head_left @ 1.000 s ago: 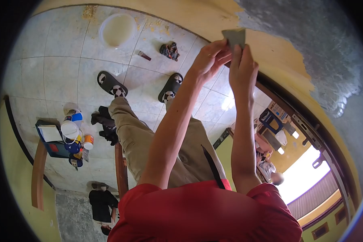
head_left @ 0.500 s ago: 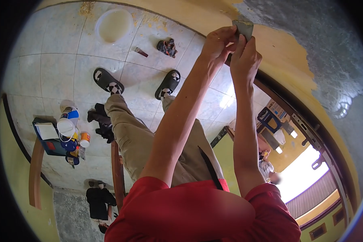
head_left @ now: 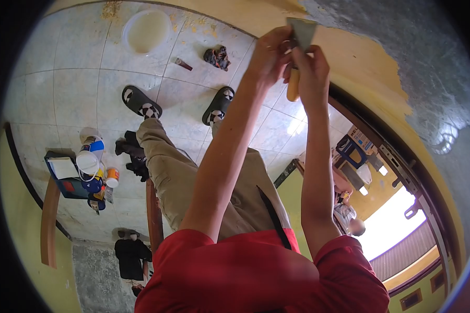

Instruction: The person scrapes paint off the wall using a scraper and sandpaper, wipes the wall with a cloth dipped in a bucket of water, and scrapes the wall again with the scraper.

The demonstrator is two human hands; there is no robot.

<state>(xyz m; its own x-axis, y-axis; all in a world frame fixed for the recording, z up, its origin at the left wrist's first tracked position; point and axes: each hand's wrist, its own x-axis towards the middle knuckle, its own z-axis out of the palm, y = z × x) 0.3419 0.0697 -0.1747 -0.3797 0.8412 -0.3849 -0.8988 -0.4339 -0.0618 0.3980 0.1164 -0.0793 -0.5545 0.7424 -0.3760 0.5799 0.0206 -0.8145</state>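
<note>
Scraper (head_left: 303, 34) held up in both hands in front of the wall, broad metal blade uppermost, yellow handle pointing down between the wrists. From this angle I can't tell whether the blade touches the wall behind it.

Right hand (head_left: 314, 70): fingers closed around the tool where blade meets handle, thumb lying along the metal. Left hand (head_left: 269, 57): fingers curled in at the neck and the near blade edge; I can't tell if they pinch or only rest there.

Main risk I note: a nick to the left fingertips, should the right hand twist the tool with them so close to the edge. A drop is the other; the lower handle sticks out unheld, so a loosened right grip could send it down toward the sandals (head_left: 218, 106), which look open at the toe.

Wall (head_left: 360, 55): yellow paint, ragged border against grey plaster (head_left: 433, 78).

Floor: round tub (head_left: 125, 32) of cloudy liquid, brush (head_left: 183, 64) and crumpled dark cloth (head_left: 217, 57) near the feet. A backward step onto the tile (head_left: 78, 96) could slip if it's wet.

Farther out: buckets (head_left: 89, 163), a person in dark clothes (head_left: 132, 259).
</note>
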